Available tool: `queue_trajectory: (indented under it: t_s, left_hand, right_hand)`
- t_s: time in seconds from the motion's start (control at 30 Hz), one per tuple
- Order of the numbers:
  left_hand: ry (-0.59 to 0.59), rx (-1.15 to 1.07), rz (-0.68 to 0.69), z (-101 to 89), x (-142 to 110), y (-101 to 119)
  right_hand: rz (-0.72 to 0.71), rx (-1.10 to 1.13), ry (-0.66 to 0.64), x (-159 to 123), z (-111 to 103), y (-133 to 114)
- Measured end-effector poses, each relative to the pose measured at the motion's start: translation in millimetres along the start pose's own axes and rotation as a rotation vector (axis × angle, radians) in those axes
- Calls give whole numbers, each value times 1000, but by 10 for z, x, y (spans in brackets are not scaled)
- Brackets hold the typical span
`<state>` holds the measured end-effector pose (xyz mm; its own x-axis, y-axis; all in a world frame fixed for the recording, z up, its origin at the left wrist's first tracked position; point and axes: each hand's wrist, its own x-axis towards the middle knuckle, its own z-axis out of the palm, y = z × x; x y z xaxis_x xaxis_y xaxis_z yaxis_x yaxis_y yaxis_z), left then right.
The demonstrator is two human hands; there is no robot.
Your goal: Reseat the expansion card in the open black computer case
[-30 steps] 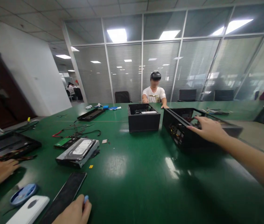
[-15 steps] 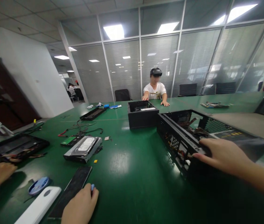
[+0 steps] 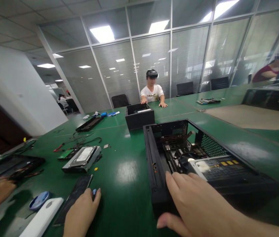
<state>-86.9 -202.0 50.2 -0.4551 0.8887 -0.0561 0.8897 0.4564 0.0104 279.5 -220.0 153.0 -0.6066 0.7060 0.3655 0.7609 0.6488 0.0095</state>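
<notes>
Black sheet metal fills the near right of the head view: an open computer case (image 3: 193, 158) lies on the green table (image 3: 127, 171), its long axis running from the near edge away toward the far left. The right hand (image 3: 193, 207) grasps its near corner, fingers (image 3: 176, 184) hooked over the rim, thumb down the outside wall. The left hand (image 3: 81, 214), well apart at near left, rests curled around a small blue-tipped object (image 3: 94, 191), beside a dark phone (image 3: 74, 197).
</notes>
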Motion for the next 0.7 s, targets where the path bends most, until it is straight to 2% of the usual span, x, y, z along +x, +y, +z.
queue_trajectory:
  t_s: [0.1,0.17,0.23,0.3,0.37,0.43,0.5,0.53,0.57,0.7]
  left_hand:
    - [68,-25,29,-178,25,104]
    - [123,-75,85,-312,60,251]
    - [193,-181,224,-443,81,481]
    - [319,-409,461,-566,66,793]
    - [325,-675,766,-683,17,1154]
    - [213,-824,1101,-787,-46,1505]
    - [84,-860,1360,-866,-100,1788]
    - [26,-833,1439,-891,-119,1892]
    - [26,-831,1478,-905,-132,1968]
    - [103,-860,1502,-881,-156,2070]
  right_hand:
    - [-31,63,-41,2,-329,178]
    - [-10,80,-60,121,-585,428]
    - [50,59,-74,368,-757,779]
    - [128,-8,-115,709,-764,1185]
    - [167,-108,-190,1064,-597,1568]
    - [141,-213,-291,1348,-321,1856]
    - [111,-303,-414,1523,-22,2018]
    - [106,-339,-476,1572,116,2055]
    - [101,-369,-532,1602,239,2069]
    - [49,-379,-650,1621,583,2022]
